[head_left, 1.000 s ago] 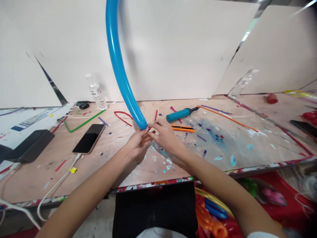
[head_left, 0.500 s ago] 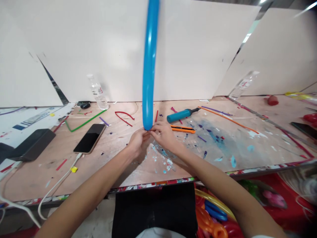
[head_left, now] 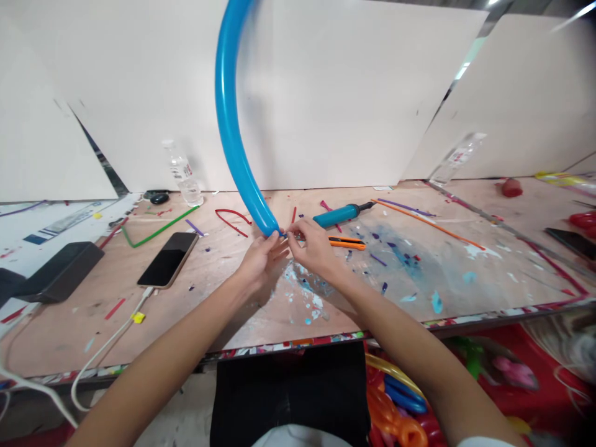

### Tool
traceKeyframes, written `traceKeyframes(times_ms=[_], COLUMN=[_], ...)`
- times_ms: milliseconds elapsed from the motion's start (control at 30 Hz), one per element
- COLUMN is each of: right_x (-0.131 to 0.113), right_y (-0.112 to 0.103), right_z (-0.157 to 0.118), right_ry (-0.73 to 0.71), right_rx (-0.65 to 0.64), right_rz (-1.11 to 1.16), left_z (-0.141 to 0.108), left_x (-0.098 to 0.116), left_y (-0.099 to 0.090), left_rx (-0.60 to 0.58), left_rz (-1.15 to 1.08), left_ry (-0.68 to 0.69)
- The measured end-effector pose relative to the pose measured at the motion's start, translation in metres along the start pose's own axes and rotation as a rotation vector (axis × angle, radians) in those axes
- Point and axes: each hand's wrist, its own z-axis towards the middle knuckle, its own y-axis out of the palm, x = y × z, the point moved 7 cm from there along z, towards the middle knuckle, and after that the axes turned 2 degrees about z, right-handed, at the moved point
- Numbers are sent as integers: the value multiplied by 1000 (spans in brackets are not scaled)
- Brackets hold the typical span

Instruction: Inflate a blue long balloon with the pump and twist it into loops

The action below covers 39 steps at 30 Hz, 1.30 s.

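Across open tabletop (head_left: 254,324) from its edge (head_left: 288,344), both hands' fingers (head_left: 269,243) (head_left: 300,226) in a pinch on a balloon (head_left: 229,112)

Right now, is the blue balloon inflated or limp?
Inflated: the blue balloon shows a thick, glossy, rounded curve above the left hand and right hand.

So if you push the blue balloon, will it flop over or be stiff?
The balloon would probably bend and spring, since it's long, thin and curved. It's likely light: it rises out of the picture while the left hand and right hand hold its bottom end. Its smooth, shiny skin might feel slippery.
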Motion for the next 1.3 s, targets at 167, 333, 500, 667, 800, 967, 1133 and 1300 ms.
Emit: traceKeyframes(times_ms=[167, 333, 500, 667, 800, 967, 1133, 1300], right_x=[-1, -5, -8, -4, -8, 3, 38, 41], right_y=[-6, -4, -1, 15, 26, 24, 25, 20], right_z=[1, 0, -4, -11, -14, -8, -3, -3], right_ry=[-24, -47, -122, -176, -212, -82, 191, 240], right_rx=[27, 17, 8, -102, -161, -153, -187, -62], right_rz=[-48, -114, -173, -294, -354, -138, 171, 219], left_z=[-5, -5, -1, 2, 4, 2, -12, -22], left_x=[1, -1, -1, -3, -3, -2, 5, 11], left_y=[7, 9, 4, -2, -6, -4, 19, 33], left_rx=[-17, -18, 0, 29, 32, 18, -173, -291], left_rz=[10, 30, -19, -46, -38, 29, 101, 105], left_ry=[39, 71, 82, 84, 128, 96, 49, 50])
